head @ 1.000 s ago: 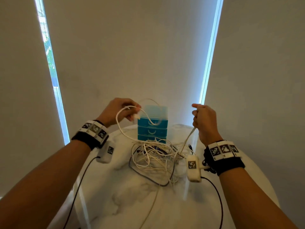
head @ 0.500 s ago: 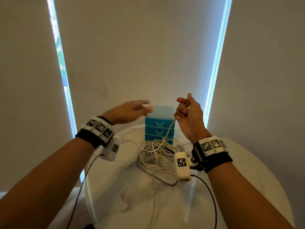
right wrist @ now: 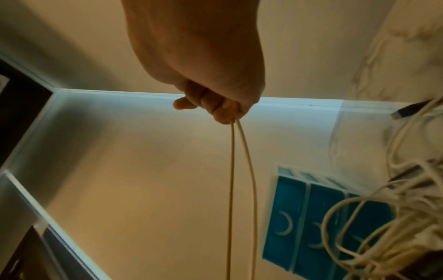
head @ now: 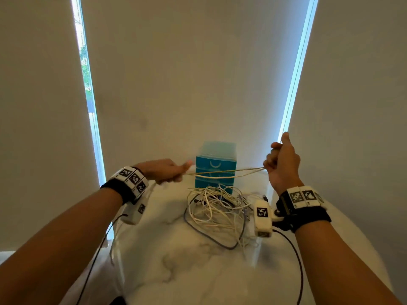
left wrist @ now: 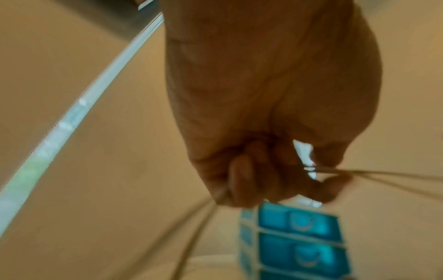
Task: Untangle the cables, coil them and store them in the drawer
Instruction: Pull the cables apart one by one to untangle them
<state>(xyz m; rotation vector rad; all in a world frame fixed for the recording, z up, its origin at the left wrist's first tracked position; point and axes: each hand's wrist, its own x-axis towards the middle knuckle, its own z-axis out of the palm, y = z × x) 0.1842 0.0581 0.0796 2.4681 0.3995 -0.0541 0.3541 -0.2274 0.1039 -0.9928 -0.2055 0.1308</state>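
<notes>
A white cable [head: 224, 173] runs doubled and nearly taut between my two hands, in front of the blue drawer unit [head: 215, 166]. My left hand [head: 167, 171] pinches one end of the span; in the left wrist view its fingers [left wrist: 242, 181] curl round the strands [left wrist: 395, 175]. My right hand [head: 280, 162] is fisted round the other end; in the right wrist view two strands [right wrist: 242, 170] leave the fist [right wrist: 215, 108]. A tangled pile of white and dark cables [head: 218, 214] lies on the table below. All the drawers look closed.
The round marble table [head: 187, 267] stands against pale roller blinds, with bright window strips at left [head: 88, 106] and right [head: 295, 84]. The drawer unit [right wrist: 323, 223] sits at the table's far edge. Black sensor leads [head: 295, 260] hang from both wrists.
My hands were close together over the pile. They have moved apart, the left back and down, the right out to the right, drawing the white cable taut across the drawer unit.
</notes>
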